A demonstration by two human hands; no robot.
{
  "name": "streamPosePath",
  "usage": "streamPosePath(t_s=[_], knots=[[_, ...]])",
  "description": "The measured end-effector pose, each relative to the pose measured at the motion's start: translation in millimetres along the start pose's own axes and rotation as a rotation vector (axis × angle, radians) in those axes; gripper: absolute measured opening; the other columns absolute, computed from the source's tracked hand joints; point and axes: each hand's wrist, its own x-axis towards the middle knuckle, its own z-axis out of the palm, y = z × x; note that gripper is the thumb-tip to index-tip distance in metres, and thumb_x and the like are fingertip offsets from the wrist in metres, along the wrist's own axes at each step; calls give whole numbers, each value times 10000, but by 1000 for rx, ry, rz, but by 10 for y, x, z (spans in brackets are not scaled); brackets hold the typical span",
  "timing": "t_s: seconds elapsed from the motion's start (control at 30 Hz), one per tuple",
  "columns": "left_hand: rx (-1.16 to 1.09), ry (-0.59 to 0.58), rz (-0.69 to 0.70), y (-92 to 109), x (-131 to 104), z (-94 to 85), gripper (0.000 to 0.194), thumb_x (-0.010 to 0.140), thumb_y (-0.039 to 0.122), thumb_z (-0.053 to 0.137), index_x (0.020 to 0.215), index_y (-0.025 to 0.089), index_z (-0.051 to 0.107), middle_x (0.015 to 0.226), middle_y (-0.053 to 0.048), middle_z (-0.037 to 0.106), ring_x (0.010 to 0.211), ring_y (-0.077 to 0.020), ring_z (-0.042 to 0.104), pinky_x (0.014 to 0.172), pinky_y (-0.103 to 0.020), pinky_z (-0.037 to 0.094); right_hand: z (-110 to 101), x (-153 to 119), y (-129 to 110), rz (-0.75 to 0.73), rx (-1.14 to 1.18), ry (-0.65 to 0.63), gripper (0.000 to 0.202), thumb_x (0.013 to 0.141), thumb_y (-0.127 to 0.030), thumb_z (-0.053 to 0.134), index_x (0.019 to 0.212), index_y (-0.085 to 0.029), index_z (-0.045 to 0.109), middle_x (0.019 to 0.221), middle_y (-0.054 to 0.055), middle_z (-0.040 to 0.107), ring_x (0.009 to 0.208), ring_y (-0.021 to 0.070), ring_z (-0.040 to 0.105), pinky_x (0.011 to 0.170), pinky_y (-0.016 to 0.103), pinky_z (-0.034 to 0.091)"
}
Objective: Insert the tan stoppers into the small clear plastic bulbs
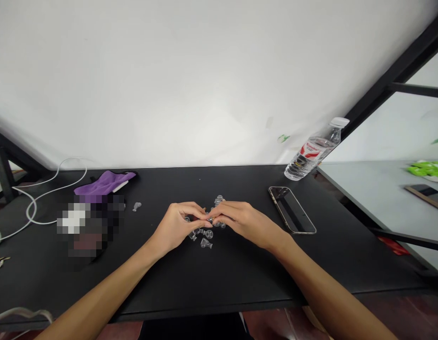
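Observation:
Several small clear plastic pieces [206, 243] lie in a loose group on the black table [219, 278], around and beneath my hands. My left hand [180, 224] is closed, its thumb and fingers pinched at the middle of the group. Facing it, my right hand [242, 219] is pinched too, and the fingertips of both hands meet. Between them a small shiny bit shows, mostly hidden, too small to name. One more clear piece [137, 206] lies apart on the left.
A phone [293, 210] lies right of my hands, with a water bottle [314, 151] behind it. At the left are a purple cloth [105, 183], a blurred-out object and a white cable [34, 208]. A black metal frame [382, 92] slants up at the right.

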Motion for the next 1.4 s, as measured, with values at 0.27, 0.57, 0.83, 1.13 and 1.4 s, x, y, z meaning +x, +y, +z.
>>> streamPosePath(t_s=[0.27,0.57,0.83,1.13,1.4], knots=[[51,41,85,-49,-13,14,58,795,239,866,850,238,848,917,-53,782,865,-202,735,792,-293,569,27,40,49,124,237,61,130,965,-141,666,1062,-216,709,892,10,782,840,163,739,824,265,547],[272,73,427,-79,-56,35,93,871,137,779,926,200,820,949,-59,765,837,-174,739,757,-269,590,120,90,146,339,522,107,175,868,-203,763,1025,-189,688,788,15,778,734,178,730,774,315,580],[220,158,351,-114,-26,58,115,829,208,833,942,201,814,939,-63,764,831,-192,730,769,-301,592,76,78,209,305,517,144,219,830,-330,830,962,-175,749,915,52,787,869,203,754,850,326,584],[245,133,352,-135,-7,32,110,859,227,809,967,204,801,947,-59,746,824,-179,711,755,-302,574,123,52,300,391,657,111,224,854,-375,798,888,-160,748,860,72,784,828,216,748,747,322,569],[459,-105,409,-98,-2,-181,123,899,220,770,1022,230,774,941,-40,659,899,-182,621,804,-313,503,65,46,249,239,176,-33,47,902,-252,767,892,-206,768,898,20,676,771,147,591,754,281,476]])
